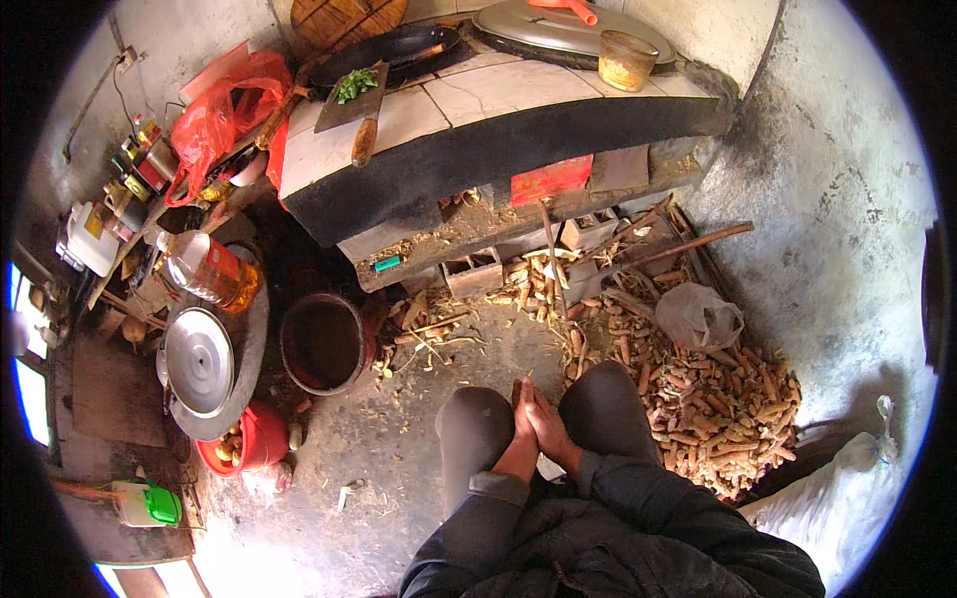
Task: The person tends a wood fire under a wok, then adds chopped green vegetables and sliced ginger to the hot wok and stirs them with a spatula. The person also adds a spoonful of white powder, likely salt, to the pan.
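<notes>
Trousers (469, 429): cloth, matt, smooth. Sleeves (638, 486): cloth, matt, creased. Stove top (498, 95): tile, smooth, slight gloss; front edge matt. Cleaver (363, 110): metal blade, dull; handle wood. Round lid (199, 364): metal, smooth, shiny. Oil bottle (206, 267): clear plastic, glossy. Red bag (224, 115): thin plastic, crinkled, glossy. Red bucket (264, 437): plastic, smooth. Corncobs (723, 419): rough, matt. Wall (832, 209): plaster-like, uneven, matt. Floor (389, 439): concrete-like, worn. Sack (837, 488): woven-plastic look, wrinkled.

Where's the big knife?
In the head view, the knife, with greens on it, lies at the upper left on the tiled stove, beside the black wok.
</notes>
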`<state>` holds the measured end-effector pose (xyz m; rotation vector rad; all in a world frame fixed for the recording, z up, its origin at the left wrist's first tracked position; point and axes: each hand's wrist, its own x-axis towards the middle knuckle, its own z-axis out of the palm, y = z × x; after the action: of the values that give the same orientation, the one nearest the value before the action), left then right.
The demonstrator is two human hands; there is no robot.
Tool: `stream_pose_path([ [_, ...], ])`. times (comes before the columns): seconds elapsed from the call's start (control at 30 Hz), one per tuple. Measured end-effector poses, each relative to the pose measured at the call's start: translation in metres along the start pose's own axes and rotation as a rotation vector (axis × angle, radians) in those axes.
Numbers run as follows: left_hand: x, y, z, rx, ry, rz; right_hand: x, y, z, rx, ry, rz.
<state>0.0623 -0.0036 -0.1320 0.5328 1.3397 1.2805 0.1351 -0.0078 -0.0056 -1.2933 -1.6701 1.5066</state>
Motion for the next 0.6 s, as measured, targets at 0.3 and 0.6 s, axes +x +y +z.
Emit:
stream_pose_path([
  [0.3,-0.006,0.03,-0.004,0.177,-0.024,0.141,-0.005,-0.005,0.002,0.022,0.033,-0.068],
  [0.6,-0.045,0.099,-0.004,-0.075,-0.014,0.115,-0.007,-0.062,-0.03,-0.015,0.047,-0.065],
])
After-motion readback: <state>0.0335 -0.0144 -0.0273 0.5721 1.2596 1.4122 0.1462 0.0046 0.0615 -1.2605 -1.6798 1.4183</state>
